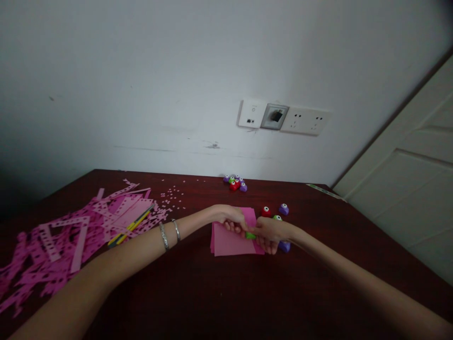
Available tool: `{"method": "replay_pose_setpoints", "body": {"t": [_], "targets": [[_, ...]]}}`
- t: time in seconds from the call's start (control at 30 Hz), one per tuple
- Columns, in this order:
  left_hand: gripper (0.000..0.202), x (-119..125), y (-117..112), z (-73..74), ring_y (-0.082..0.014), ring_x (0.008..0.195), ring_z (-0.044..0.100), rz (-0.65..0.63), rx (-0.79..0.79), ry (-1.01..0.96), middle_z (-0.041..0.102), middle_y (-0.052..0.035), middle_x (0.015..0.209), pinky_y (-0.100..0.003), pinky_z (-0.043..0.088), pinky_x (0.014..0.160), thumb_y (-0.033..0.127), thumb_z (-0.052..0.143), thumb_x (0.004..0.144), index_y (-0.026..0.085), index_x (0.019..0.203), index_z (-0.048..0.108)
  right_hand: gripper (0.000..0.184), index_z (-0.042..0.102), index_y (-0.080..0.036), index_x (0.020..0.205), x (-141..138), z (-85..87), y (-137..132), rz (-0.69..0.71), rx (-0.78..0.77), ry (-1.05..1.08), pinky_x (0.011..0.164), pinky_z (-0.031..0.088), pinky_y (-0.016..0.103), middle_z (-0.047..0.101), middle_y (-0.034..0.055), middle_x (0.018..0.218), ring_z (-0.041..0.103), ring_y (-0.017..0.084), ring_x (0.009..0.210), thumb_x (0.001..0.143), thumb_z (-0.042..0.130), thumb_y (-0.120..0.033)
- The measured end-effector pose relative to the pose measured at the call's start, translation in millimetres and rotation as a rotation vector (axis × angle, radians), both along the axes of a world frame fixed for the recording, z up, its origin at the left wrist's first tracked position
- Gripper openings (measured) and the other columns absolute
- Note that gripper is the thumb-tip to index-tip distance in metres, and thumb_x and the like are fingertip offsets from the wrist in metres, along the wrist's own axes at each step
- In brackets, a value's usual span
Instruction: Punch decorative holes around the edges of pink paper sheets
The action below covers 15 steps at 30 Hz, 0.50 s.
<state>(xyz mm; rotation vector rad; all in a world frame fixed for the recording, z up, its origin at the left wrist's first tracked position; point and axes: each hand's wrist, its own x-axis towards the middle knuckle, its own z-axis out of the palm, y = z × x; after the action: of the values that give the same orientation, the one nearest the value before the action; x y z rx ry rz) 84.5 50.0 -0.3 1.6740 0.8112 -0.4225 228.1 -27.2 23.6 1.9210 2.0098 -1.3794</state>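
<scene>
Dark red tabletop [198,293] stands before a scuffed pale wall [170,85] bearing, right of centre, a white port plate [252,113], a grey-framed box [274,116] and a socket plate [306,121]; panelled door [417,184] at right, patterned strip [325,191] near the tabletop's far-right corner, slim yellow tool [133,225] at left.

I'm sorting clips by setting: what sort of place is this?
Probably a room in a home: a reddish-brown table stands below wall sockets, with what looks like a pale panelled door at the right.
</scene>
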Motion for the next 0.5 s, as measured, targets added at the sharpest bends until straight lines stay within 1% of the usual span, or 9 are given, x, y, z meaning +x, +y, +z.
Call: {"method": "replay_pose_setpoints", "body": {"t": [0.07, 0.1, 0.2, 0.27, 0.3, 0.33, 0.4, 0.5], "targets": [[0.035, -6, -8, 5.4, -0.0069, 0.042, 0.031, 0.035, 0.154, -0.053, 0.045, 0.0019, 0.051, -0.023, 0.021, 0.042, 0.05, 0.063, 0.065, 0.017, 0.057, 0.057, 0.056, 0.053, -0.014, 0.044, 0, 3.4, -1, 0.018, -0.052, -0.021, 0.034, 0.044, 0.018, 0.062, 0.0071, 0.046, 0.055, 0.01, 0.034, 0.089, 0.041, -0.044], [0.038, -10, -12, 8.0, -0.0074, 0.043, 0.034, 0.033, 0.246, -0.08, 0.046, 0.0019, 0.051, -0.024, 0.024, 0.043, 0.053, 0.063, 0.066, 0.016, 0.056, 0.056, 0.053, 0.053, -0.014, 0.046, 0, 4.0, -2, 0.016, -0.042, -0.026, 0.034, 0.044, 0.018, 0.062, 0.0063, 0.047, 0.055, 0.01, 0.034, 0.09, 0.04, -0.041], [0.042, -23, -23, 14.9, -0.008, 0.047, 0.038, -0.026, 0.555, -0.138, 0.048, 0.0025, 0.051, -0.024, 0.028, 0.048, 0.056, 0.06, 0.068, 0.015, 0.057, 0.057, 0.045, 0.052, -0.015, 0.052, 0, 1.9, -4, -0.031, 0.061, -0.02, 0.034, 0.044, 0.018, 0.06, 0.0038, 0.046, 0.055, 0.01, 0.035, 0.089, 0.043, -0.038], [0.04, -31, -30, 18.1, -0.0087, 0.05, 0.041, -0.048, 0.751, -0.132, 0.051, 0.0022, 0.055, -0.024, 0.028, 0.05, 0.054, 0.062, 0.067, 0.015, 0.062, 0.06, 0.039, 0.05, -0.016, 0.055, 0, 0.5, -5, -0.08, 0.13, -0.014, 0.035, 0.046, 0.02, 0.058, 0.0028, 0.045, 0.056, 0.012, 0.037, 0.087, 0.048, -0.039], [0.038, -35, -32, 19.2, -0.0094, 0.052, 0.043, -0.051, 0.824, -0.112, 0.053, 0.0016, 0.057, -0.024, 0.028, 0.051, 0.054, 0.063, 0.066, 0.015, 0.064, 0.061, 0.038, 0.049, -0.016, 0.056, 0, 0.8, -5, -0.096, 0.163, -0.012, 0.035, 0.046, 0.02, 0.058, 0.0026, 0.045, 0.056, 0.012, 0.037, 0.086, 0.049, -0.04], [0.037, -39, -34, 19.9, -0.0102, 0.054, 0.044, -0.054, 0.873, -0.09, 0.055, 0.0009, 0.06, -0.024, 0.029, 0.051, 0.053, 0.064, 0.066, 0.016, 0.067, 0.061, 0.036, 0.049, -0.016, 0.057, 1, 2.0, -5, -0.102, 0.198, -0.011, 0.035, 0.045, 0.02, 0.057, 0.0024, 0.045, 0.056, 0.012, 0.037, 0.084, 0.051, -0.04], [0.035, -45, -37, 19.9, -0.0115, 0.058, 0.047, -0.061, 0.915, -0.048, 0.058, -0.0004, 0.066, -0.024, 0.029, 0.052, 0.051, 0.065, 0.066, 0.016, 0.07, 0.062, 0.033, 0.051, -0.016, 0.061, 5, 6.5, -4, -0.076, 0.268, 0.006, 0.034, 0.042, 0.02, 0.058, 0.0027, 0.048, 0.055, 0.012, 0.038, 0.082, 0.053, -0.041], [0.032, -51, -36, 16.1, -0.0121, 0.061, 0.049, -0.06, 0.918, -0.006, 0.06, -0.0012, 0.073, -0.023, 0.031, 0.053, 0.048, 0.066, 0.065, 0.017, 0.073, 0.062, 0.022, 0.058, -0.015, 0.072, 14, 13.9, -4, 0.049, 0.405, 0.038, 0.038, 0.04, 0.02, 0.063, 0.0029, 0.058, 0.055, 0.011, 0.044, 0.076, 0.06, -0.037]]}}
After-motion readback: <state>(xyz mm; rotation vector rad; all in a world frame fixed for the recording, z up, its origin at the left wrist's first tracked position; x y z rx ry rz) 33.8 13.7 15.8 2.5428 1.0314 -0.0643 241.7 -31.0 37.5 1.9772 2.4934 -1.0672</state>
